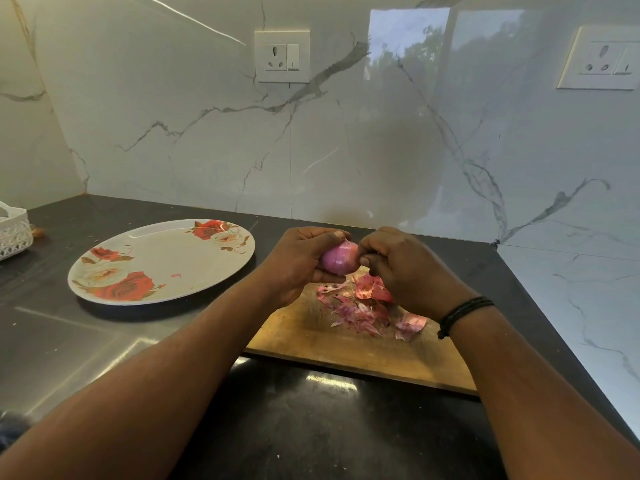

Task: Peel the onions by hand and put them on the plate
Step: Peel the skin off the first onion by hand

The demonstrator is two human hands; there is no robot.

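the left hand point(298, 261) is cradling the onion point(339, 259) while the right hand point(398, 268) fingers are seemingly pinching skin, best pulling gently over the board point(346, 348).

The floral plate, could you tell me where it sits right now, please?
In the head view, the floral plate lies on the dark counter, left of the wooden board and of both hands, near the white basket.

No legible text — neither on plate point(162, 261) nor sockets point(282, 57).
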